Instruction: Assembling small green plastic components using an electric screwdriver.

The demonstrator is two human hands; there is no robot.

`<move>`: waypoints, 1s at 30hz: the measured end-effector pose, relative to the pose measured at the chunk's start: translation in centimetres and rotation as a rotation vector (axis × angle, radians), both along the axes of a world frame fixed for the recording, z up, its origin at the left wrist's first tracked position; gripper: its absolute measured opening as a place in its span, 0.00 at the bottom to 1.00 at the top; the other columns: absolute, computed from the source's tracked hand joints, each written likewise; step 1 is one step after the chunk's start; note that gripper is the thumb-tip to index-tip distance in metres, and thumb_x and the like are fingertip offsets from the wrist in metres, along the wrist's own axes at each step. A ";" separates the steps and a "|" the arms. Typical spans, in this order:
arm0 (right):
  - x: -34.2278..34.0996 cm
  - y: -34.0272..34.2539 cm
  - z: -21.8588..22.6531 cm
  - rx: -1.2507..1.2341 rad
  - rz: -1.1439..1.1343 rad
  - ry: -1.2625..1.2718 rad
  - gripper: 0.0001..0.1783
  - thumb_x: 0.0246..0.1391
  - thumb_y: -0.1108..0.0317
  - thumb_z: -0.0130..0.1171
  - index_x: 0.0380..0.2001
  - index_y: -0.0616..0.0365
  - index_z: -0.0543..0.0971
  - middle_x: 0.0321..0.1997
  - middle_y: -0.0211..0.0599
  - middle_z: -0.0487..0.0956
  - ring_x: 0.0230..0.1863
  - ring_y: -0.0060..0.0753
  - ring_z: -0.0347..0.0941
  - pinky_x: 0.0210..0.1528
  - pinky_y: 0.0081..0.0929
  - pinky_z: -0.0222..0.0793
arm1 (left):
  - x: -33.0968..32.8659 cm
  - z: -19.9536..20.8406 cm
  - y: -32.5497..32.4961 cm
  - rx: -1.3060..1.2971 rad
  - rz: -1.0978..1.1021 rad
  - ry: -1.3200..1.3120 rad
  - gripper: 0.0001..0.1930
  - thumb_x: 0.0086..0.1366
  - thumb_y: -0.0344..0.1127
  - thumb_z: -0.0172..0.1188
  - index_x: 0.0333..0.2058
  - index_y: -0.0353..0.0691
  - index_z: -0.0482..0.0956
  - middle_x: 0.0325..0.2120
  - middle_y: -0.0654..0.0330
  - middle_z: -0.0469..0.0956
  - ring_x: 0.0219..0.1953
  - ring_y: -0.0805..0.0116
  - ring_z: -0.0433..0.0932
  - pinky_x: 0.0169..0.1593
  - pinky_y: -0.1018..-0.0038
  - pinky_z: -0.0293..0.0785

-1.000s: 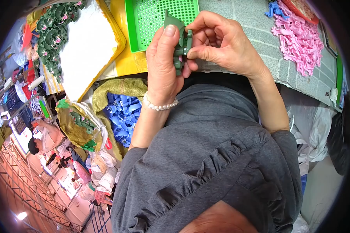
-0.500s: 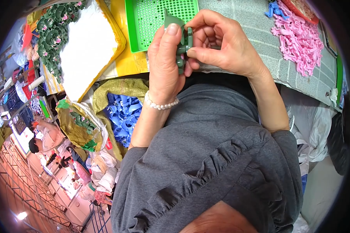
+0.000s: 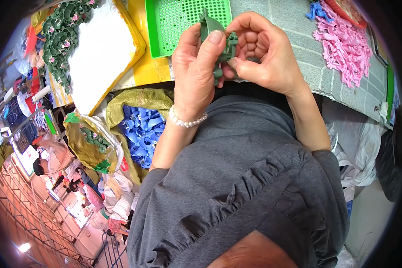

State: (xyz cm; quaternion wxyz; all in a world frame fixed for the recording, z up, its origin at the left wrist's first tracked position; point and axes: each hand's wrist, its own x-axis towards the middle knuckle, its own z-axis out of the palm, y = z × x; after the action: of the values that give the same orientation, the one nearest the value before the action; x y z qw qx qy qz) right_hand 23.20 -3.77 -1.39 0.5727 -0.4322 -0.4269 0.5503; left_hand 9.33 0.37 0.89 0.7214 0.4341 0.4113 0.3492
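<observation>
Nearest to me is the person's dark grey shirt (image 3: 228, 178) with its ruffle. On the left wrist there is a bracelet of white beads (image 3: 187, 119). Both hands are raised together at twelve o'clock of the chest, close to the near edge of the tabletop (image 3: 295, 27). The left hand (image 3: 194, 62) grasps a dark green plastic piece (image 3: 212, 27), with the thumb laid along it and its curved end standing up past the thumb. The right hand (image 3: 268, 58) pinches a small green part (image 3: 232, 42) between thumb and forefinger, while its other fingers are curled. Whether this part is joined to the larger piece, I cannot tell.

From the hands, a bright green perforated tray (image 3: 174, 38) is just beyond, at eleven o'clock. Between seven and eight o'clock, an olive sack (image 3: 140, 96) stands open with blue pieces (image 3: 143, 131) inside. At nine o'clock lies a white sheet (image 3: 105, 53) with a yellow border, and at three o'clock a heap of pink pieces (image 3: 344, 49). Farther, past the white sheet, there are many green cup-shaped pieces (image 3: 60, 42). Another person (image 3: 53, 158) is well apart, at eight o'clock.
</observation>
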 end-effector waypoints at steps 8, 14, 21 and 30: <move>-0.6 -1.2 0.8 0.136 -0.141 -0.241 0.23 0.40 0.82 0.58 0.44 0.64 0.69 0.33 0.32 0.73 0.32 0.17 0.71 0.35 0.13 0.68 | -0.1 0.1 -0.2 0.049 -0.049 0.025 0.17 0.61 0.43 0.56 0.40 0.36 0.69 0.24 0.64 0.73 0.14 0.82 0.68 0.13 0.88 0.60; -0.7 -1.1 -0.2 0.006 -0.161 0.181 0.12 0.54 0.65 0.55 0.37 0.63 0.73 0.22 0.27 0.72 0.21 0.14 0.67 0.22 0.10 0.62 | 0.0 0.2 -0.4 0.009 0.002 0.043 0.19 0.60 0.44 0.56 0.40 0.34 0.68 0.23 0.64 0.73 0.13 0.81 0.69 0.13 0.87 0.59; 0.4 -1.3 -0.3 -0.264 0.138 0.167 0.13 0.55 0.61 0.55 0.31 0.61 0.75 0.20 0.25 0.73 0.18 0.11 0.64 0.20 0.09 0.60 | -0.4 -0.2 -0.6 0.014 -0.041 0.045 0.20 0.60 0.44 0.56 0.41 0.33 0.68 0.23 0.64 0.73 0.13 0.81 0.68 0.12 0.87 0.58; -0.5 -1.1 -0.2 -0.221 0.180 0.248 0.11 0.55 0.64 0.54 0.28 0.61 0.75 0.19 0.28 0.74 0.16 0.11 0.64 0.18 0.08 0.59 | -0.2 -0.3 -1.1 0.101 0.002 0.055 0.20 0.59 0.45 0.57 0.41 0.33 0.68 0.23 0.64 0.73 0.15 0.84 0.68 0.14 0.89 0.59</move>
State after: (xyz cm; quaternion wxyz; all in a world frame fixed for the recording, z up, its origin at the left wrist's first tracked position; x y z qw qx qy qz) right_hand 22.71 -4.91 -1.61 0.5186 -0.3813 -0.3271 0.6919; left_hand 9.12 -0.69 0.63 0.6865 0.4789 0.4136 0.3581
